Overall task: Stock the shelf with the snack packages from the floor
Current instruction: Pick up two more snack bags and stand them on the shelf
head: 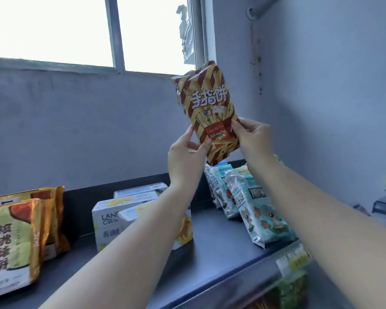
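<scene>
A brown and yellow striped snack bag (207, 103) with white lettering is held upright in the air above the back of the dark shelf (212, 244). My left hand (185, 157) grips its lower left edge. My right hand (254, 139) grips its lower right edge. The bag's bottom hangs just above a row of pale blue snack bags (259, 210) standing on the right of the shelf.
White snack boxes (112, 217) stand in the middle of the shelf, and green and orange bags (13, 241) at the left. A window is behind, and a grey wall closes the right side. Green packages (294, 286) show on the level below.
</scene>
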A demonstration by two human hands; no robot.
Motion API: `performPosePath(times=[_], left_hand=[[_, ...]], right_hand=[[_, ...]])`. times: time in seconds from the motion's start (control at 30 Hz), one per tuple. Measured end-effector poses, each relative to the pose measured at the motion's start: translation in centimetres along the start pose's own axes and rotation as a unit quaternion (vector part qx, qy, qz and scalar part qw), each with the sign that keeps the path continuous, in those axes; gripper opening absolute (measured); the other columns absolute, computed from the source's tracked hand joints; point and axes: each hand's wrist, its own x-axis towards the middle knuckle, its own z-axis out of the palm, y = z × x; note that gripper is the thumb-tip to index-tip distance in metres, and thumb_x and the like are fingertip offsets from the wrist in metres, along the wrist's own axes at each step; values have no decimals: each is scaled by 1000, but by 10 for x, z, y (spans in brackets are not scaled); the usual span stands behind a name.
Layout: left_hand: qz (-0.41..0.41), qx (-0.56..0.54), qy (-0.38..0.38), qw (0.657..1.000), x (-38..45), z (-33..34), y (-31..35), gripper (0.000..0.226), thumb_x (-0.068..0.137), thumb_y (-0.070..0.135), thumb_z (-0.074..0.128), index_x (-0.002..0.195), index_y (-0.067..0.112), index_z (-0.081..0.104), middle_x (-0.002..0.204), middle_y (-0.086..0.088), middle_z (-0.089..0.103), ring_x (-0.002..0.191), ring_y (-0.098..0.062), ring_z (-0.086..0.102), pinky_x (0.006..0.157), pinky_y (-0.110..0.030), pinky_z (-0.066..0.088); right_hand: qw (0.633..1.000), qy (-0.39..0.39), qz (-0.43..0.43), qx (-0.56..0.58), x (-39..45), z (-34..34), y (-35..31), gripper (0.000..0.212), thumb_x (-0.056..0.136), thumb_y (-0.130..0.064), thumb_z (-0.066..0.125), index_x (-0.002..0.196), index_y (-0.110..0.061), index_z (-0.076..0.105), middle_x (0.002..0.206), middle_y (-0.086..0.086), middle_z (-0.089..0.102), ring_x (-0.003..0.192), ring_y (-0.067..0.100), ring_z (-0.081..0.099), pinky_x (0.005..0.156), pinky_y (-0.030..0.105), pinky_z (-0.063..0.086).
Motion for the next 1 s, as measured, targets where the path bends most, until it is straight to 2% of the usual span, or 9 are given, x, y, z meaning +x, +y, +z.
performPosePath(times=[0.17,0.3,0.37,0.47,0.57,0.67,0.73,0.87,1.0], left_hand=[[0,32,-80,996,10,75,1,59,86,33,63,139,21,42,94,-6,69,79,-19,62,81,-43,57],[-5,74,-155,985,16,135,-1,32,88,23,58,117,13,65,95,-6,70,68,-21,56,75,-35,56],[13,143,-189,971,16,162,-4,26,88,22,55,108,11,66,103,-7,70,80,-24,61,72,-29,48],[32,289,-258,921,10,191,-10,24,86,17,53,107,12,63,104,-5,65,98,-27,60,80,-34,45],[77,416,-300,855,2,206,-17,8,83,12,48,86,14,55,86,-3,54,95,-28,52,91,-38,34],[105,489,-326,803,-7,211,-25,23,78,7,49,60,17,39,65,1,44,80,-26,48,95,-38,30],[111,498,-330,794,-9,212,-31,26,79,9,49,57,18,38,63,2,44,74,-24,48,97,-40,31],[158,459,-265,833,-1,197,-34,14,85,20,50,91,16,63,94,-2,65,98,-27,58,94,-37,33],[181,512,-200,815,17,144,-30,27,89,25,47,109,17,62,116,-4,64,111,-27,53,91,-36,32]], right_hand=[[995,73,7,-68,36,-61,29,23,91,-17,56,105,-6,71,84,0,66,70,10,62,65,17,52],[981,114,27,-158,65,-113,60,27,91,-22,54,107,-7,71,101,11,72,95,25,67,85,36,54],[968,128,44,-212,75,-136,78,29,91,-26,55,102,-6,72,101,14,72,96,29,66,80,36,53],[943,127,91,-293,78,-167,109,30,90,-26,53,91,-3,73,89,21,71,89,39,63,71,40,51],[909,88,178,-367,68,-189,145,28,88,-17,52,71,-2,70,73,23,62,78,45,57,59,37,48],[874,49,248,-415,56,-199,177,26,88,-21,55,87,-1,72,96,20,69,91,40,62,73,36,52],[866,51,260,-425,55,-198,183,24,88,-26,55,91,-9,71,108,15,70,96,35,62,79,36,50],[863,40,99,-493,65,-181,164,35,86,-31,59,117,-17,63,122,9,64,114,32,55,95,40,44],[897,-58,-66,-434,59,-132,121,22,89,-19,55,103,-11,70,106,9,70,100,28,61,87,33,46]])
